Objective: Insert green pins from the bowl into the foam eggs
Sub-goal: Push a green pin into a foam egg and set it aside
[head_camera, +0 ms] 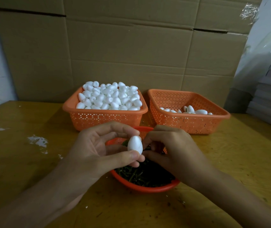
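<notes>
Dim, warm indoor light, soft shadows, wide-angle bending at the edges, and slight softness throughout.

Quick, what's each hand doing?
Left hand: holds a foam egg.
Right hand: curled beside the egg; cannot tell if it holds anything.

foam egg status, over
Left hand pinches foam egg over the bowl. Right hand curled beside the egg, what it holds unclear. Nothing in the way.

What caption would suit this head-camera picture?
Left hand holds a foam egg above a red bowl of green pins, right hand beside it.
</notes>
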### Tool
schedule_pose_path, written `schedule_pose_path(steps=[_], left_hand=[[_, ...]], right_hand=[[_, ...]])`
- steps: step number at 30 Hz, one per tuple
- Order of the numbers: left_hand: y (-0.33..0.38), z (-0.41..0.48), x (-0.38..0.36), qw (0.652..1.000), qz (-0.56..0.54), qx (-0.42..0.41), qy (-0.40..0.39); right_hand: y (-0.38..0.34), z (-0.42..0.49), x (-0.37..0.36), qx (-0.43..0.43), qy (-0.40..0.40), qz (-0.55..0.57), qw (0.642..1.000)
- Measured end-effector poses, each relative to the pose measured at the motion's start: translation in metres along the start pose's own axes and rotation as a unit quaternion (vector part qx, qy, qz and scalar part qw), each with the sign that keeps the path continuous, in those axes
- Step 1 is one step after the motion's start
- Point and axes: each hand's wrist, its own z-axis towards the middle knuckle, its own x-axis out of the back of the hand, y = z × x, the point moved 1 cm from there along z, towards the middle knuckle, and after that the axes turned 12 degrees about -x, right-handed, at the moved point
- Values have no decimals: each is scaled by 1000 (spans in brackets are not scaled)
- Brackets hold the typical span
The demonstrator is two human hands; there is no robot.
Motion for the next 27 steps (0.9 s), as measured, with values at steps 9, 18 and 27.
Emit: schedule_pose_path(steps=[9, 18, 27], left_hand=[[4, -2, -1, 1000, -5, -13, -1], [6, -2, -3, 999, -7, -34, -7], [6, -2, -4, 997, 32, -62, -16]], right_hand=[[2, 0, -2, -4, 0, 39, 999], [2, -1, -3, 1, 15, 27, 1000], [3, -2, -4, -1, 20, 23, 1000]])
